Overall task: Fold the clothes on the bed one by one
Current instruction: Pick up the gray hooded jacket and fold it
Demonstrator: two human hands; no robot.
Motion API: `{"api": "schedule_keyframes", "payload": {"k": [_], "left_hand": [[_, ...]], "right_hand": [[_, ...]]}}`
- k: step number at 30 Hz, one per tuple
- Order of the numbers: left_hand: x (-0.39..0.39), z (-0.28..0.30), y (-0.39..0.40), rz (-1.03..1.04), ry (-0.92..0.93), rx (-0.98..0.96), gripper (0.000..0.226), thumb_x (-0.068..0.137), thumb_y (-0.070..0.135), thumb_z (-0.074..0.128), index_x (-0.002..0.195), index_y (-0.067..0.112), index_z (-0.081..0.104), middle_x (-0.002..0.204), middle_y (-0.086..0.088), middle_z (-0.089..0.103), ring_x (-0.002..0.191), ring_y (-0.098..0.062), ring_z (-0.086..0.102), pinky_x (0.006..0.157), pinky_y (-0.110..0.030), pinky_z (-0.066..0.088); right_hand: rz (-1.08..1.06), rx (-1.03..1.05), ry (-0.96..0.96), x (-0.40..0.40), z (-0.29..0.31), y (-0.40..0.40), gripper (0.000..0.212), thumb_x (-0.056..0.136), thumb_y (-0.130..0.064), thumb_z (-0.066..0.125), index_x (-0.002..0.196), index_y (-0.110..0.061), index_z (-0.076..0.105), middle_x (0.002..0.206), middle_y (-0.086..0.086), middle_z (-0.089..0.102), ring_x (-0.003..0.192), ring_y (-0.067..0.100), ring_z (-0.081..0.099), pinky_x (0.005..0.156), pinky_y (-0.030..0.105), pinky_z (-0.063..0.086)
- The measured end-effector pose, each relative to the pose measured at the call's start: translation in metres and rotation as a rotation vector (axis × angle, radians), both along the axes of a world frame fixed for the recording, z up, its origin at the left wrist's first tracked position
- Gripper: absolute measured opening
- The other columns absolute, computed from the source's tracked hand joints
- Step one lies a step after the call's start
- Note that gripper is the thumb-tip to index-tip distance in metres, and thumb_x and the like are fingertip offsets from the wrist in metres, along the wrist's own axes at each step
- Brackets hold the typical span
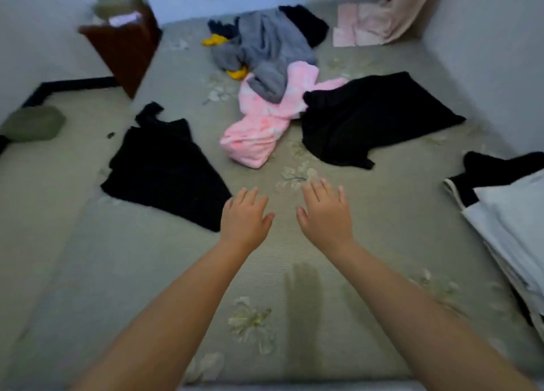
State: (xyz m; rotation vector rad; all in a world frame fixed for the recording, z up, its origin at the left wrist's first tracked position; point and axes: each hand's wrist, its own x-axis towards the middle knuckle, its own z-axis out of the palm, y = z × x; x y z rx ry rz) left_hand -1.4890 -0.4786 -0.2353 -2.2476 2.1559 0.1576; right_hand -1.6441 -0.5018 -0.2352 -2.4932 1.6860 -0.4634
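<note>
Both hands, the left hand [245, 215] and the right hand [325, 211], are flat, fingers spread, holding nothing, above the bed [88, 273]. A black top [164, 167] lies just left of them.

Floral bed [147, 273], 2 black garments [164, 167] [374, 117], pink garment [259, 126], grey pile [265, 49]

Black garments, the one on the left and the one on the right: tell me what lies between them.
In the head view, a crumpled pink garment lies between the left black garment and the right black garment, overlapped by the right one; nearer, only bare bed sheet.
</note>
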Motion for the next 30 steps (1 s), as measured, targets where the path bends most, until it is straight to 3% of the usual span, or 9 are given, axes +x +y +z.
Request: {"api": "schedule_keyframes", "payload": {"k": [2, 4, 8, 14, 18, 24, 30], "left_hand": [[0.063, 0.025, 0.049, 0.114, 0.042, -0.042, 0.049, 0.094, 0.040, 0.040, 0.138, 0.019, 0.037, 0.149, -0.005, 0.029, 0.139, -0.021, 0.021, 0.106, -0.036, 0.027], [0.125, 0.044, 0.104, 0.214, 0.029, -0.066, 0.051, 0.095, 0.041, 0.039, 0.140, 0.019, 0.033, 0.149, -0.005, 0.028, 0.138, -0.022, 0.022, 0.106, -0.036, 0.028], [0.240, 0.070, 0.225, 0.422, -0.072, -0.067, 0.052, 0.093, 0.042, 0.038, 0.137, 0.016, 0.031, 0.140, -0.006, 0.036, 0.128, -0.024, 0.032, 0.100, -0.035, 0.029], [0.351, 0.052, 0.378, 0.886, -0.026, 0.016, 0.055, 0.097, 0.038, 0.030, 0.145, 0.013, 0.017, 0.155, -0.010, 0.009, 0.143, -0.024, 0.004, 0.113, -0.043, 0.007], [0.397, 0.021, 0.458, 1.122, 0.004, 0.147, 0.055, 0.099, 0.037, 0.026, 0.146, 0.013, 0.012, 0.155, -0.008, 0.003, 0.143, -0.023, -0.001, 0.114, -0.044, 0.003], [0.488, 0.006, 0.508, 1.219, -0.036, 0.225, 0.056, 0.098, 0.039, 0.025, 0.146, 0.015, 0.012, 0.155, -0.006, 0.006, 0.143, -0.020, 0.000, 0.114, -0.042, 0.003], [0.611, 0.008, 0.495, 1.205, -0.065, 0.281, 0.056, 0.098, 0.040, 0.024, 0.146, 0.015, 0.010, 0.156, -0.006, 0.005, 0.143, -0.020, -0.001, 0.114, -0.042, 0.003]], "right_hand": [[0.102, 0.006, -0.020, 0.070, 0.023, 0.031, 0.046, 0.074, -0.016, 0.069, 0.116, 0.001, 0.059, 0.120, 0.021, 0.060, 0.115, 0.035, 0.054, 0.099, 0.054, 0.035], [0.198, 0.049, 0.001, 0.139, 0.039, 0.067, 0.051, 0.087, -0.023, 0.055, 0.133, -0.004, 0.045, 0.138, 0.017, 0.044, 0.132, 0.029, 0.037, 0.109, 0.049, 0.020], [0.378, 0.052, 0.049, 0.267, 0.062, 0.147, 0.057, 0.093, -0.033, 0.042, 0.144, -0.013, 0.025, 0.152, 0.008, 0.024, 0.142, 0.023, 0.016, 0.113, 0.044, 0.010], [0.668, 0.059, 0.045, 0.403, 0.048, 0.259, 0.054, 0.096, -0.032, 0.040, 0.143, -0.009, 0.028, 0.151, 0.015, 0.022, 0.142, 0.031, 0.014, 0.113, 0.046, 0.006], [0.769, 0.120, 0.179, 0.463, 0.012, 0.298, 0.054, 0.098, -0.036, 0.031, 0.146, -0.013, 0.020, 0.154, 0.010, 0.014, 0.143, 0.026, 0.008, 0.114, 0.044, 0.003], [0.839, 0.154, 0.302, 0.563, -0.026, 0.297, 0.053, 0.098, -0.037, 0.029, 0.146, -0.016, 0.020, 0.155, 0.005, 0.014, 0.143, 0.020, 0.009, 0.115, 0.042, 0.004], [0.837, 0.237, 0.309, 0.687, -0.039, 0.285, 0.055, 0.097, -0.037, 0.030, 0.146, -0.016, 0.018, 0.155, 0.006, 0.011, 0.144, 0.022, 0.006, 0.115, 0.043, 0.002]]}}
